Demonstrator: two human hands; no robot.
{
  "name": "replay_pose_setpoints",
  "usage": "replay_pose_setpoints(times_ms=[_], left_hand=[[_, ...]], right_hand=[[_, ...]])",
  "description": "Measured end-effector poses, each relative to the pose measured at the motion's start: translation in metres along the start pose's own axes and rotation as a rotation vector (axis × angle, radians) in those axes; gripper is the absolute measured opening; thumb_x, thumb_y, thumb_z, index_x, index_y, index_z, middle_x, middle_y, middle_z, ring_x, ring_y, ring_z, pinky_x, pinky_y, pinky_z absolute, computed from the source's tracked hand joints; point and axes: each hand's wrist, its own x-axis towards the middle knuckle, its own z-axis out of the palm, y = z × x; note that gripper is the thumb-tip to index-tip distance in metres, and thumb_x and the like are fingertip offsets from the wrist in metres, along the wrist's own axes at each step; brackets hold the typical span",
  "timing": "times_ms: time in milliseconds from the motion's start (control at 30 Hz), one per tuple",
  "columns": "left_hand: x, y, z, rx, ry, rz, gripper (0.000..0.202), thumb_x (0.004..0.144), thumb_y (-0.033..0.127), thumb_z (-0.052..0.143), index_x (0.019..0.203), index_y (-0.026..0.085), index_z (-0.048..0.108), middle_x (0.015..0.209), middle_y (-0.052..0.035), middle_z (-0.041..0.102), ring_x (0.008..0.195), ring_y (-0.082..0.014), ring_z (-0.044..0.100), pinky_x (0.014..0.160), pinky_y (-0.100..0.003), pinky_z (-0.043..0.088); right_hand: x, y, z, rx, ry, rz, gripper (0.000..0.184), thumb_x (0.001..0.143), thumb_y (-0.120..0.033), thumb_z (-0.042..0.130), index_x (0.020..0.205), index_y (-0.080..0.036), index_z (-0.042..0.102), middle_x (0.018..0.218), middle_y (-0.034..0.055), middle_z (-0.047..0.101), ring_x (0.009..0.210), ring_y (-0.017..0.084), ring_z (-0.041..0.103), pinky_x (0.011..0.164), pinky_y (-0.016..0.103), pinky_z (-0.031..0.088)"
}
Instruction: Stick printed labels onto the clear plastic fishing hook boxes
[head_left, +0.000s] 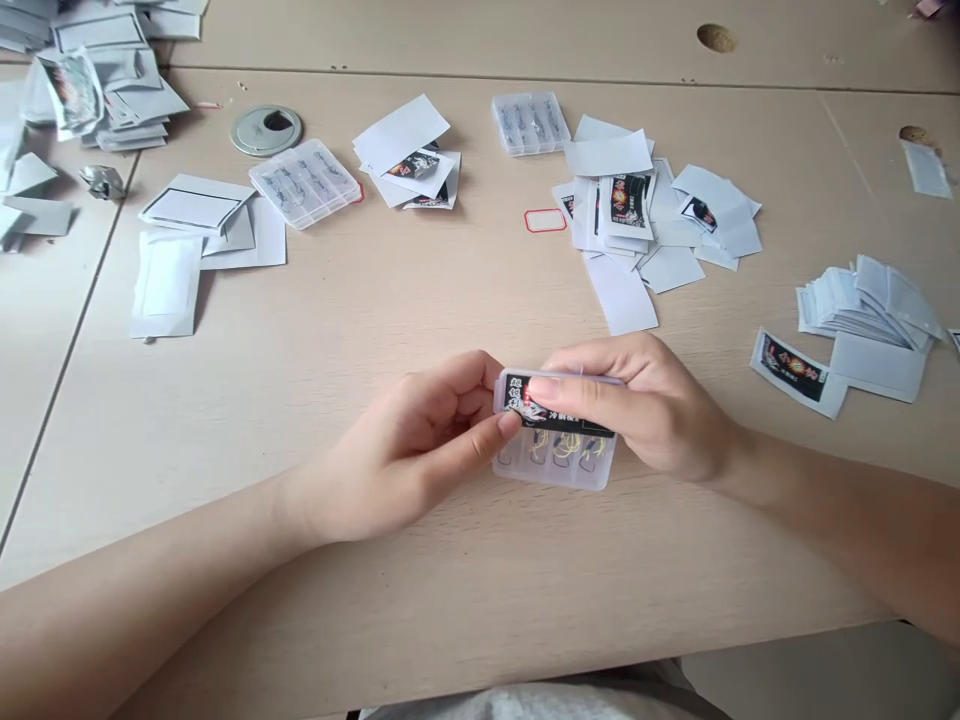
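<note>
A small clear plastic box (556, 462) with several compartments holding fish hooks rests on the table near the front edge. A black printed sticker (559, 415) lies across its lid. My right hand (645, 410) grips the box from the right, its index finger pressed along the sticker. My left hand (409, 450) is curled at the box's left end, thumb and fingertips pinching the sticker's left edge against the box.
Two more clear hook boxes (306, 182) (529, 122) lie farther back. Loose stickers and white backing papers lie in piles at centre back (409, 155), right of centre (649, 215), far right (870, 310) and left (191, 225). A round metal grommet (266, 130) sits in the desk.
</note>
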Motion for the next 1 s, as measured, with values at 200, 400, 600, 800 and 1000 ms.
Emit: replay_pose_setpoints(times_ms=[200,400,600,800,1000], left_hand=[[-0.001,0.002,-0.001,-0.165,0.04,-0.023,0.014,0.093,0.03,0.046,0.089,0.017,0.047,0.077,-0.0002,0.053,0.066,-0.0085,0.045,0.058,-0.021,0.038],[0.0,0.0,-0.003,-0.267,0.21,-0.032,0.019,0.091,0.036,0.049,0.094,0.017,0.046,0.064,0.0044,0.046,0.057,-0.0075,0.043,0.055,-0.022,0.036],[0.001,-0.004,-0.007,-0.421,0.382,0.009,0.052,0.088,0.036,0.052,0.132,0.022,0.028,0.071,0.0023,0.054,0.068,-0.0141,0.055,0.064,-0.028,0.041],[-0.001,-0.002,-0.006,-0.369,0.375,-0.014,0.04,0.083,0.021,0.051,0.12,0.019,0.036,0.07,0.0033,0.052,0.067,-0.014,0.056,0.064,-0.029,0.041],[0.0,-0.001,-0.007,-0.329,0.319,0.001,0.028,0.082,0.021,0.05,0.109,0.018,0.04,0.068,0.0032,0.051,0.066,-0.0138,0.054,0.066,-0.03,0.041]], right_hand=[[0.003,0.001,-0.005,0.045,-0.042,0.037,0.03,0.091,-0.041,0.052,0.075,-0.015,0.054,0.064,-0.0034,0.042,0.057,0.007,0.039,0.051,0.019,0.03],[0.006,0.0,-0.014,-0.037,0.058,0.093,0.027,0.088,-0.042,0.055,0.095,-0.016,0.061,0.066,-0.0028,0.045,0.054,0.006,0.036,0.045,0.018,0.025],[0.054,-0.022,-0.028,0.229,0.331,0.019,0.021,0.078,-0.034,0.068,0.077,-0.015,0.06,0.054,-0.0058,0.043,0.044,0.004,0.032,0.039,0.015,0.023],[0.144,-0.045,-0.069,0.264,0.616,-0.347,0.009,0.081,-0.025,0.055,0.079,-0.017,0.052,0.083,0.0049,0.062,0.075,0.01,0.061,0.064,0.02,0.049],[0.166,-0.053,-0.094,-0.239,0.727,-0.4,0.013,0.073,-0.021,0.06,0.086,-0.017,0.056,0.097,0.0077,0.061,0.091,0.017,0.059,0.083,0.032,0.047]])
